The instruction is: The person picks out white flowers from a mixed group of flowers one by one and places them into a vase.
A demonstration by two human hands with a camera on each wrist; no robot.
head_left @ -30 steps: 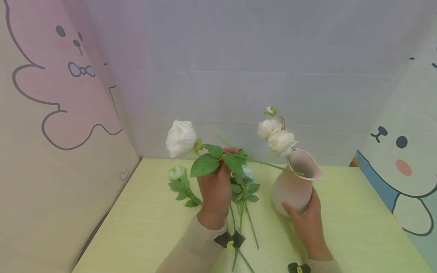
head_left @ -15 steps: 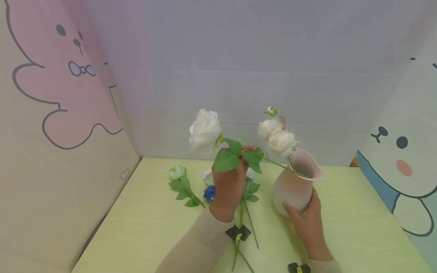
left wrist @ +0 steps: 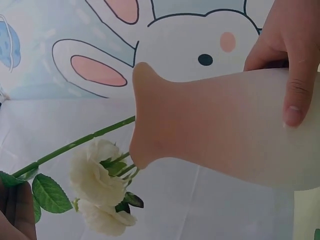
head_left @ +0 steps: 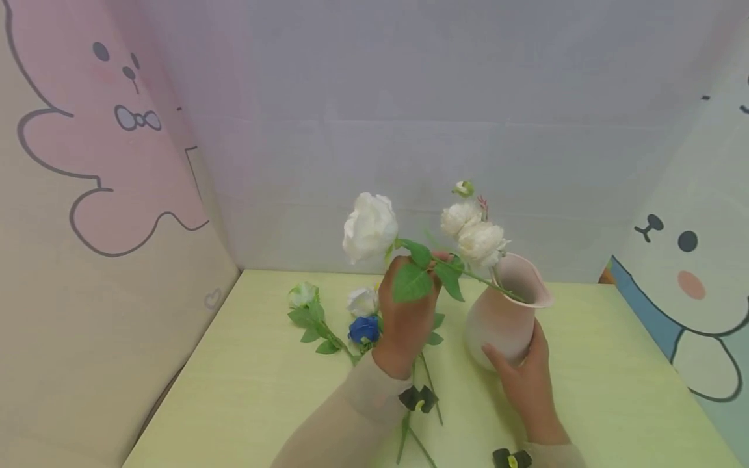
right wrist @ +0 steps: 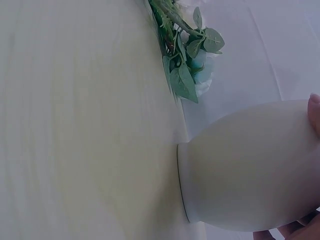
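Note:
My left hand (head_left: 408, 312) pinches the leafy green stem of a large white rose (head_left: 370, 227) in the head view. The bloom points up and left, and the stem's lower end lies inside the mouth of a pink-and-white vase (head_left: 497, 328). In the left wrist view that stem (left wrist: 75, 143) passes in behind the vase's wavy rim. My right hand (head_left: 529, 383) grips the side of the vase, thumb toward the front. Cream flowers (head_left: 481, 242) stand in the vase, leaning left. The right wrist view has the vase's base (right wrist: 185, 182) on the table.
On the pale yellow table (head_left: 246, 403) lie a greenish-white flower (head_left: 303, 296), a blue rose (head_left: 364, 329) and a white flower (head_left: 363, 301), left of the vase. Loose stems (head_left: 404, 439) stretch toward the front edge. Cartoon-printed cloth (head_left: 140, 169) walls the sides.
My left hand has moved right with the white rose, and the stem's end has gone from across the vase's mouth to inside it. The right hand and vase have stayed put.

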